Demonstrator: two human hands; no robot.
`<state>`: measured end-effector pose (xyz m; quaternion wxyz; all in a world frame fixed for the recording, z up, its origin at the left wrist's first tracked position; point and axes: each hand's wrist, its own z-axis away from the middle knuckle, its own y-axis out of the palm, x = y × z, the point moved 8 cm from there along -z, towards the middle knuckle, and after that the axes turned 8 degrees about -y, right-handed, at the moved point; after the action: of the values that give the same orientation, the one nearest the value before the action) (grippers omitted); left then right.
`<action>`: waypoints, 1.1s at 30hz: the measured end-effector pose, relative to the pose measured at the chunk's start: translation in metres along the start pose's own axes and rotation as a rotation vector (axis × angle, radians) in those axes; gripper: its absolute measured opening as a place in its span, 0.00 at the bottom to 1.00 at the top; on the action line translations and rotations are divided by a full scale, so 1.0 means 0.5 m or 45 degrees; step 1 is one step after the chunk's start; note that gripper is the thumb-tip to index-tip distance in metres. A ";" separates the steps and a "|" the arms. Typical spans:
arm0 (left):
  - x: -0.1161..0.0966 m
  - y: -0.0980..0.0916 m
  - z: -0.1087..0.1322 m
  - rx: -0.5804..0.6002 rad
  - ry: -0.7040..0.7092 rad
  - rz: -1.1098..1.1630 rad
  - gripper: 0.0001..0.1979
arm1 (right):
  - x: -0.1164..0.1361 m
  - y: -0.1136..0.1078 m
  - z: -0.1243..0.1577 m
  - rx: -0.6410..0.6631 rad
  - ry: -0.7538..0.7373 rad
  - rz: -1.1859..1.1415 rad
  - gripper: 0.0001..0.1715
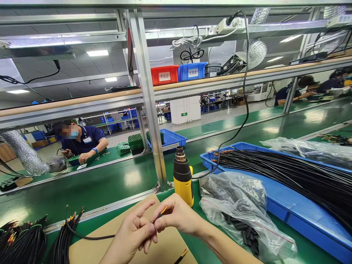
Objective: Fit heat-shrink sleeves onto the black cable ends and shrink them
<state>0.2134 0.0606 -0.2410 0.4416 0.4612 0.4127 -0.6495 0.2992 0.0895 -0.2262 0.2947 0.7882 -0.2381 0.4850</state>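
My left hand [134,231] and my right hand [176,216] meet over a sheet of brown cardboard [93,245]. Both pinch the end of a black cable [90,236] whose yellow and red wire tips stick out between my right fingers. The cable trails left across the cardboard toward bundles of black cables [59,238]. A yellow and black heat gun [183,178] stands upright just beyond my right hand. To the right of that hand lies a clear plastic bag of small black tube pieces [242,216].
A blue tray [291,205] full of long black cables lies at the right. Another loose cable end [181,255] lies by the cardboard's front edge. A green conveyor belt [110,183] runs behind a metal frame post [150,102]. A person in a dark shirt works across the belt.
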 end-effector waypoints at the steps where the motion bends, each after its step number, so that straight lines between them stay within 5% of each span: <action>1: 0.001 0.002 0.000 0.027 -0.010 0.015 0.41 | 0.000 0.002 0.001 0.018 0.009 0.015 0.08; 6: 0.004 0.000 -0.007 0.069 -0.023 0.042 0.34 | 0.008 -0.006 -0.004 -0.059 -0.021 0.067 0.08; 11: -0.014 -0.039 -0.003 -0.296 0.118 -0.187 0.09 | 0.012 -0.040 -0.009 -0.318 -0.095 0.051 0.12; 15: -0.030 -0.041 0.004 -0.402 0.198 -0.313 0.09 | 0.004 -0.045 -0.008 -0.375 -0.091 0.028 0.13; 33: -0.032 -0.031 0.006 -0.268 0.184 -0.412 0.14 | 0.018 -0.042 -0.009 -0.305 -0.164 0.082 0.11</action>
<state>0.2008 0.0649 -0.2227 0.3465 0.3854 0.5777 -0.6306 0.3141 0.1071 -0.2211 0.3552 0.7688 -0.3379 0.4107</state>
